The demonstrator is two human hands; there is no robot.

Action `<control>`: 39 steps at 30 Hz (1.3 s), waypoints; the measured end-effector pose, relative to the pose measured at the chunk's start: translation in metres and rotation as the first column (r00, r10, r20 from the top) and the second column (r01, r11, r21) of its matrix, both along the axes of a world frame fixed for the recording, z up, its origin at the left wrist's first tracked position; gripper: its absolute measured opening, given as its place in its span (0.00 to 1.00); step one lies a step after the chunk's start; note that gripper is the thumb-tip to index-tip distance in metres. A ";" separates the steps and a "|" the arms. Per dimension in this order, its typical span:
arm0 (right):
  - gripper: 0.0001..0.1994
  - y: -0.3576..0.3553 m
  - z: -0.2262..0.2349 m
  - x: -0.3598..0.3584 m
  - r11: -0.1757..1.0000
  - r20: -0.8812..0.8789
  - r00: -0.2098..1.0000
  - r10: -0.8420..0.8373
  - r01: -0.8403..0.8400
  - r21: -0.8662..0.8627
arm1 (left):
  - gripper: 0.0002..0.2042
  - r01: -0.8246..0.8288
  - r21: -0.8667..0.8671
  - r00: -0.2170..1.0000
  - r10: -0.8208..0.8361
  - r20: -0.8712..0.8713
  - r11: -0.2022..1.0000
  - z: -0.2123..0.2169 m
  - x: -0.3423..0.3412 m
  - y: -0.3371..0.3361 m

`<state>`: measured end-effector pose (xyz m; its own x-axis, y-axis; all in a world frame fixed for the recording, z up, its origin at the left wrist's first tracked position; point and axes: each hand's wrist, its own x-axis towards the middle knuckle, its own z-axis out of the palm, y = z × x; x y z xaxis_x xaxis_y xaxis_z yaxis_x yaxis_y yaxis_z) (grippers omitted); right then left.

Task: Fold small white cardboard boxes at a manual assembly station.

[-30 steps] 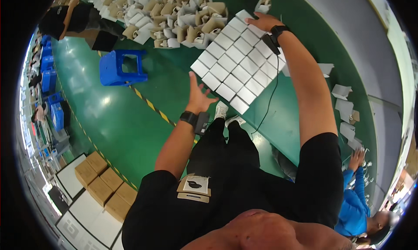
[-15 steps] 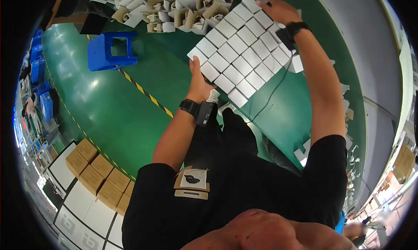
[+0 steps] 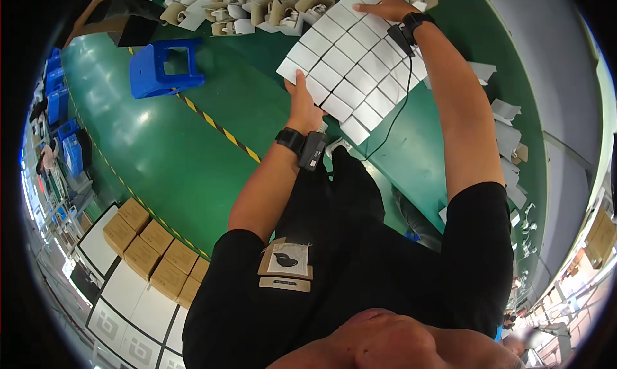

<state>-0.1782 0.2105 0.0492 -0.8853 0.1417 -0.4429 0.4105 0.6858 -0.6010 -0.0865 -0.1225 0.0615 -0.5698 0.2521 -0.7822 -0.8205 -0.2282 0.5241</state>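
Held out in front at arm's length over the green floor (image 3: 193, 150): a white gridded sheet (image 3: 353, 67), a flat block of small white cells joined in rows, tilted so one corner points down toward the legs. Gripped at two opposite edges. Left hand (image 3: 303, 105) clamped on the lower left edge, thumb over the face and fingers wrapped behind (hidden by the sheet, so cannot tell how spread). Right hand (image 3: 389, 8) laid on the far upper edge, fingers extended and close together across the top cells, thumb out of sight.

Judged from this grip, best to keep both hands pulling lightly apart so the sheet stays taut and flat; looks thin and likely to sag or fold along the cell lines if one side slackens. Worth keeping the thumb pressure on the border rather than on a cell (less chance of denting or popping one loose). Better to lift and turn as a whole panel, elbows moving together, not twisting from one wrist.

Also to mind: a thin black cable (image 3: 392, 122) hanging across the right side of the sheet from the right wrist strap (image 3: 411, 23), likely to snag on a corner. A second wrist strap (image 3: 290, 140) on the left arm. Beyond the sheet, a pile of white and tan cartons (image 3: 244, 6); off left, a blue stool (image 3: 164, 67).
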 end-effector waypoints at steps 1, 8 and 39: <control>0.60 0.000 -0.001 0.001 1.000 0.005 1.000 -0.006 0.006 -0.003 | 0.40 -0.012 -0.018 1.000 0.012 0.002 1.000 0.000 0.001 0.000; 0.62 0.009 -0.002 -0.008 0.998 0.057 0.997 -0.062 0.060 0.026 | 0.37 0.039 0.017 0.999 -0.038 -0.035 0.999 -0.004 -0.011 -0.002; 0.48 0.015 0.032 0.021 0.952 -0.152 0.977 -0.151 0.102 -0.289 | 0.45 0.044 0.006 0.997 -0.044 0.067 0.999 -0.003 -0.003 -0.012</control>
